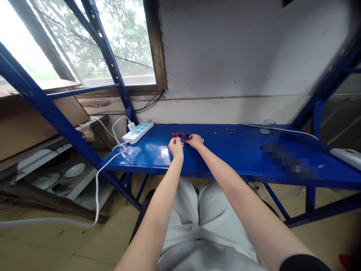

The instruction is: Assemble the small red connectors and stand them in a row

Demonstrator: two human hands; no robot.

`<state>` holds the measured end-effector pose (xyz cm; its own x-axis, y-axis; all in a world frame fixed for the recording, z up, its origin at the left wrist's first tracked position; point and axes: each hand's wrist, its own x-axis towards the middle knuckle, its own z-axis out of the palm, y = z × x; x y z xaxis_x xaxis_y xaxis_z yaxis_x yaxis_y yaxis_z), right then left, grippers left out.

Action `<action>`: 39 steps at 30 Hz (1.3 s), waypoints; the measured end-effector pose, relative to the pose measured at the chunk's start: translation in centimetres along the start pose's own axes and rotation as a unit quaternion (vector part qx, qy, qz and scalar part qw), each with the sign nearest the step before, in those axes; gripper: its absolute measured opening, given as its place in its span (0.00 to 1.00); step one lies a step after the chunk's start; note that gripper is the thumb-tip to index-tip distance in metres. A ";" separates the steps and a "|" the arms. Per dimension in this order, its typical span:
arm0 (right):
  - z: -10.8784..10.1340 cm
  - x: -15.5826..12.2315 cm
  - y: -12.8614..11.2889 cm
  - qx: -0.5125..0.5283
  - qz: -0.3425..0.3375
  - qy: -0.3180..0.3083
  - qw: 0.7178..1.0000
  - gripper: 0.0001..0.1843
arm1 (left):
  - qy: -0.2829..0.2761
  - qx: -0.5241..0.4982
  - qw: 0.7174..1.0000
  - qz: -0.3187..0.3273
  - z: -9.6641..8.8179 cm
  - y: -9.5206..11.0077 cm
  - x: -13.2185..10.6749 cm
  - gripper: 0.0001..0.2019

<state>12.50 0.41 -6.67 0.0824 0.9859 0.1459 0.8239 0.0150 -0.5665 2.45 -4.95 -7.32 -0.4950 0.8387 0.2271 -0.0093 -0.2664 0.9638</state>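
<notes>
Several small upright pieces, some red (183, 136) and some black (187, 135), stand in a short row on the blue tabletop (152, 152). What kind they are is too small to tell. My left hand (176, 146) is closed in a pinch just in front of the left part of the row, partly hiding it. Close beside the right end, my right hand (196, 141) has its fingers drawn together near the black piece. Whatever lies between the fingertips of either hand is too small or hidden to make out.
A white power strip (138, 131) with a plugged-in charger and trailing cable (97, 188) lies at the left. Farther right are several tiny metallic bits (230, 130), a clear glass (267, 127), a blurred-out dark object (290, 160) and a white device (348, 158). Blue frame posts (113, 64) flank the table.
</notes>
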 end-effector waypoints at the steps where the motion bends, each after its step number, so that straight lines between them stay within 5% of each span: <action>1: 0.1 0.0 0.0 0.002 -0.001 0.003 1.000 0.13 | 0.000 -0.001 1.000 0.000 0.0 0.0 0.0 0.10; 7: -0.3 -1.2 0.4 -0.020 -0.038 0.038 0.998 0.08 | -0.029 -0.017 0.999 -0.009 0.2 0.2 -0.2 0.11; 12: -2.3 -3.7 1.3 -0.105 -0.189 0.104 0.971 0.06 | -0.099 0.011 0.993 0.055 0.6 0.7 -1.0 0.23; 16: -3.9 -6.0 2.5 -0.158 -0.248 0.183 0.938 0.07 | -0.146 0.065 0.981 0.112 0.7 0.4 -1.3 0.14; 21: -4.5 -7.5 3.9 -0.142 -0.231 0.235 0.933 0.10 | -0.211 0.059 0.971 0.096 0.8 0.2 -1.5 0.10; 30: -4.5 -7.1 4.6 0.039 -0.190 0.203 0.960 0.08 | -0.273 -0.010 0.961 0.048 1.2 -0.1 -1.4 0.12; 35: -5.0 -7.5 4.7 0.175 -0.172 0.204 0.948 0.15 | -0.293 -0.023 0.954 0.051 1.2 -0.1 -1.4 0.11; 39: -5.1 -7.8 4.7 0.176 -0.139 0.184 0.957 0.23 | -0.308 -0.026 0.950 0.046 1.2 -0.1 -1.5 0.13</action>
<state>18.60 -8.05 -6.39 0.1335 0.8109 0.5698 0.6090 0.3864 -0.6927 4.23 -5.60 -7.60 0.1055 0.9254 0.3640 -0.0417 -0.3616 0.9314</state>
